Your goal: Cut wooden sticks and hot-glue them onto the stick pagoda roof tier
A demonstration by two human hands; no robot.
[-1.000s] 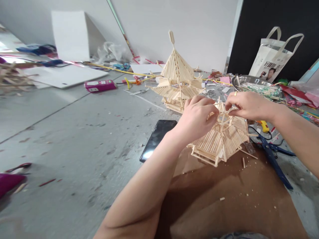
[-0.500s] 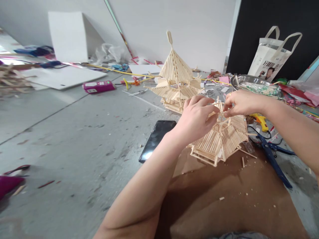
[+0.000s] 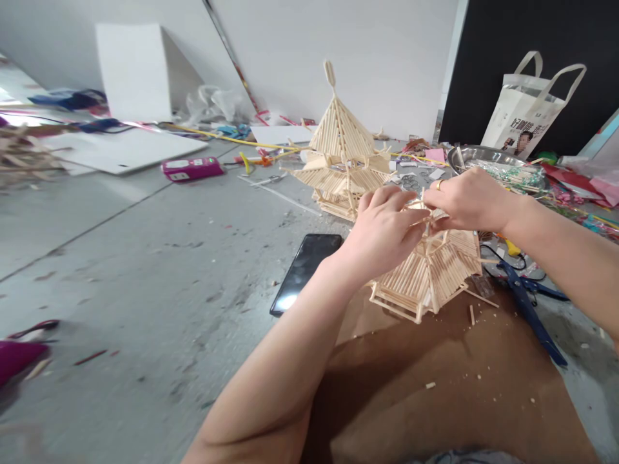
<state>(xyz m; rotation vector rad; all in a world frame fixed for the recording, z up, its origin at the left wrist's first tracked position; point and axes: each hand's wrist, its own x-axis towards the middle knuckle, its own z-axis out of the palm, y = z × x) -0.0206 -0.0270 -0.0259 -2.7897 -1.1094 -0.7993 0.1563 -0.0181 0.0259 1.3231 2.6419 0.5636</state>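
Observation:
A roof-shaped model of thin wooden sticks (image 3: 406, 280) sits on brown cardboard (image 3: 411, 380), its sloping sides fanned out below an open stick frame. At its top left, my left hand (image 3: 384, 222) is closed, fingers bent over the upper frame and gripping it. Opposite, my right hand (image 3: 464, 201), with a ring, pinches a thin wooden stick at the top of the frame. The fingertips of both hands nearly meet and partly hide the sticks there. Behind stands a taller stick pagoda (image 3: 341, 135) with a pointed roof.
A black phone (image 3: 307, 270) lies left of the model. Blue-handled pliers (image 3: 529, 309) and a partly hidden yellow glue gun (image 3: 513, 248) lie right. Farther back are a metal bowl (image 3: 454, 158), a white tote bag (image 3: 520, 116) and a magenta box-like device (image 3: 192, 169). Stick scraps dot the cardboard.
My right hand has turned and its fingers have curled lower over the frame, covering more of the glue gun. My left hand has shifted slightly; the model stays in place.

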